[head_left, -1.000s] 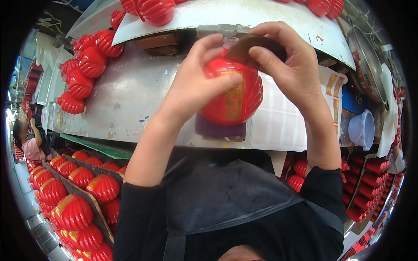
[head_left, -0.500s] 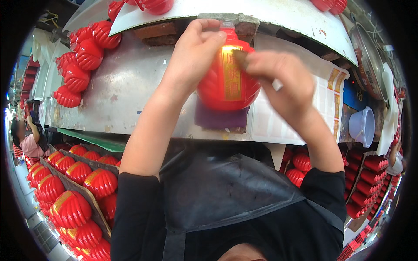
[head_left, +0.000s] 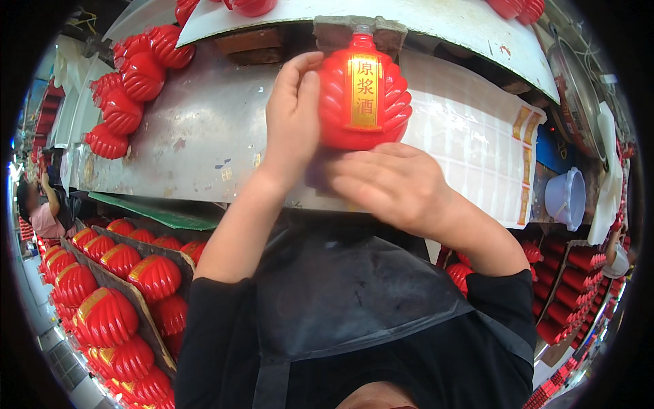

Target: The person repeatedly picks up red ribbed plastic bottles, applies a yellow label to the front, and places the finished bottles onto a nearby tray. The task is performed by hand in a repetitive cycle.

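A red ribbed bottle (head_left: 334, 102) with a gold label (head_left: 366, 95) and clear neck lies on the worktable, its neck pointing away from me. My left hand (head_left: 294, 112) is at the bottle's left side, thumb and fingers apart and loosely bent, its edge close against the ribs. Below the bottle's base is my right hand (head_left: 398, 187), back up, with the fingers stretched to the left and slightly blurred. Its palm side is hidden, and I see no tool in it.
A sheet of labels (head_left: 470, 136) covers the table on the right. Red bottles (head_left: 142, 76) stand at the far left; several more fill crates (head_left: 153, 307) at lower left. A blue-white bucket (head_left: 565, 198) is at right. A person (head_left: 48, 204) is at far left.
My right hand has left the label, where it held a small dark piece, and moved down below the base. My left hand has slid from the neck to the bottle's left side.
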Demonstrator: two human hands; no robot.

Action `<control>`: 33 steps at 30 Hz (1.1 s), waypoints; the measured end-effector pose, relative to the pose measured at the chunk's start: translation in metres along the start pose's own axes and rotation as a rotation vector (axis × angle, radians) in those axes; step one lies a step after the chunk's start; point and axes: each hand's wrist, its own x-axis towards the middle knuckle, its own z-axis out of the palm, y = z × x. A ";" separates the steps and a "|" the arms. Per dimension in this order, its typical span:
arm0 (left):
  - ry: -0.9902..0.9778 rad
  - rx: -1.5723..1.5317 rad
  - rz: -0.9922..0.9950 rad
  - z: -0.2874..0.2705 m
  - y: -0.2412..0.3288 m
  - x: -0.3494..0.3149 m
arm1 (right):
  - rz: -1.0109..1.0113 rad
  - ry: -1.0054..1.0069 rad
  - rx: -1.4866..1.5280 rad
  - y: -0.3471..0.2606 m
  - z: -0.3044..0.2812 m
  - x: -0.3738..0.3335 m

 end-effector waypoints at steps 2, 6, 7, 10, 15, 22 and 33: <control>0.041 0.132 0.116 0.004 -0.005 -0.015 | 0.155 0.098 0.052 0.007 -0.006 -0.011; 0.035 0.464 0.396 0.012 -0.013 -0.033 | 0.239 0.148 -0.053 0.026 -0.012 -0.033; 0.037 0.480 0.403 0.013 -0.014 -0.034 | 0.156 0.098 -0.055 0.025 -0.012 -0.038; 0.033 0.436 0.361 0.013 -0.014 -0.035 | 0.072 0.034 -0.018 0.016 -0.012 -0.046; 0.011 0.305 0.304 0.009 -0.014 -0.033 | 0.601 0.161 0.269 0.003 -0.020 -0.031; -0.046 0.380 0.265 0.003 -0.009 -0.030 | 0.611 0.178 -0.034 0.043 -0.018 0.016; -0.142 0.333 0.127 0.003 0.012 0.012 | 0.426 -0.058 0.072 0.106 -0.018 0.073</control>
